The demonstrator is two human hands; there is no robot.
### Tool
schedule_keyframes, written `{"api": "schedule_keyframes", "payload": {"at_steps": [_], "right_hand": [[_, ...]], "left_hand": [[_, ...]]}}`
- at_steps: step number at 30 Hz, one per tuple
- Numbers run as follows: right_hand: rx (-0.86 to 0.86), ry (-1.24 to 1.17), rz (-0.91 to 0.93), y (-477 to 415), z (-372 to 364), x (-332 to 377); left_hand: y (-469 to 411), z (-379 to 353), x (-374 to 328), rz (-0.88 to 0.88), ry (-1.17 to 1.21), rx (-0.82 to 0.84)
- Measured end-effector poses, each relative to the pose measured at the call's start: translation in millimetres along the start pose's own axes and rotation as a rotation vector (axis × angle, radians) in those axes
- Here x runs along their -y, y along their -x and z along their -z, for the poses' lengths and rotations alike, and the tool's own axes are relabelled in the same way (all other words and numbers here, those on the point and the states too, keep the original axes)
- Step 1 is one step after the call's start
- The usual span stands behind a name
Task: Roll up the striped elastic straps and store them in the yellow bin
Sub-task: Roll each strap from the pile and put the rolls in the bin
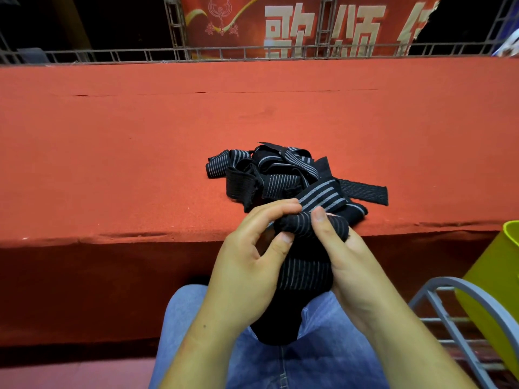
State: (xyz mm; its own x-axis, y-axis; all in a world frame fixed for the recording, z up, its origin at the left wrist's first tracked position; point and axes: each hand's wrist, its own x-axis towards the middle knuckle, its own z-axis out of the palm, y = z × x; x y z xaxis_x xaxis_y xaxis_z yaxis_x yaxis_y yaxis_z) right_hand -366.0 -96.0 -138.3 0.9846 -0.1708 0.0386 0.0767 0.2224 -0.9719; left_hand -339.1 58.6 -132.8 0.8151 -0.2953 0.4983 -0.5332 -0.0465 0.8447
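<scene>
A tangled pile of black straps with grey stripes (278, 172) lies on the red carpeted platform (140, 153) near its front edge. One striped strap (304, 272) runs from the pile down over the edge to my lap. Its rolled end (302, 224) sits between both hands. My left hand (252, 248) pinches the roll from the left with fingers and thumb. My right hand (345, 262) grips it from the right, thumb on top. The yellow bin (494, 276) stands at the right edge, partly cut off.
A grey metal rack or chair frame (449, 313) stands beside the yellow bin at lower right. My knees in blue jeans (323, 357) are below the hands. A metal railing (196, 53) and a red banner (295, 23) run along the back.
</scene>
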Motion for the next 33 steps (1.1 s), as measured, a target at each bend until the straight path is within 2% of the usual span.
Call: {"api": "schedule_keyframes", "payload": {"at_steps": [8,22,33], "right_hand": [[-0.046,0.007,0.064,-1.0,3.4,-1.6],[0.027,0.127,0.126,2.7,3.6,1.5],[0.033,0.114,0.065,0.9,4.3,-4.0]], "left_hand": [[-1.4,-3.0,-5.1,0.072,0.133,-0.013],[-3.5,-4.4,-6.8,0.194,0.063,-0.064],[0.1,-1.6,-3.2,0.207,0.029,-0.089]]}}
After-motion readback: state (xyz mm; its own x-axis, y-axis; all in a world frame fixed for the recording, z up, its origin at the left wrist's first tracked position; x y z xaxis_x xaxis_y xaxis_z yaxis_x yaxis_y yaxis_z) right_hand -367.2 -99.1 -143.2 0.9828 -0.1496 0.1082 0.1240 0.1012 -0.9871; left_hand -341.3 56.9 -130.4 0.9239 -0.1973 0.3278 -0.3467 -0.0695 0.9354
